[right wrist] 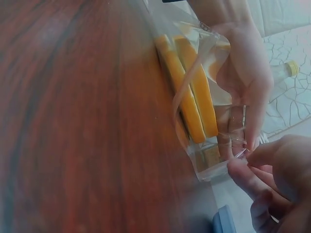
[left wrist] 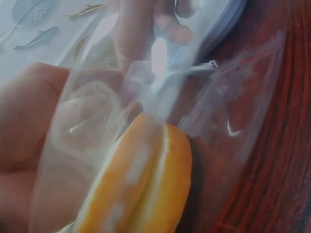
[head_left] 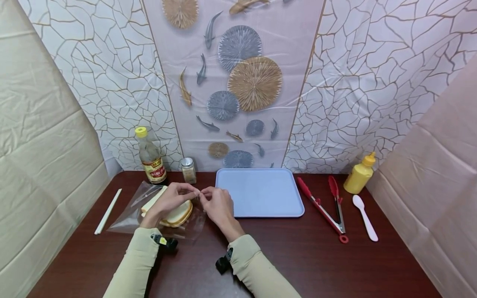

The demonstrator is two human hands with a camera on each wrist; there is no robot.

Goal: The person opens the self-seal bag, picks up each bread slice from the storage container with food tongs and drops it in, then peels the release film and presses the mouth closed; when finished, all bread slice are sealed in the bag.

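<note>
A clear plastic bag (head_left: 130, 213) lies on the dark wooden table (head_left: 283, 256), holding two slices of bread (head_left: 178, 215). My left hand (head_left: 175, 198) and right hand (head_left: 215, 203) meet at the bag's open edge, each pinching the thin plastic between thumb and fingertips. The right wrist view shows the bread slices (right wrist: 194, 97) standing on edge inside the bag (right wrist: 209, 160), with my right hand's fingertips (right wrist: 243, 167) pinching the rim against my left hand's fingers (right wrist: 252, 87). In the left wrist view the bread (left wrist: 141, 179) fills the foreground behind stretched plastic (left wrist: 233, 111).
A pale blue tray (head_left: 261, 192) lies just right of my hands. Red tongs (head_left: 328, 207), a white spoon (head_left: 365, 217) and a yellow squeeze bottle (head_left: 359, 174) are at the right. A sauce bottle (head_left: 150, 157), a small spice jar (head_left: 188, 170) and a white stick (head_left: 108, 211) are at the left.
</note>
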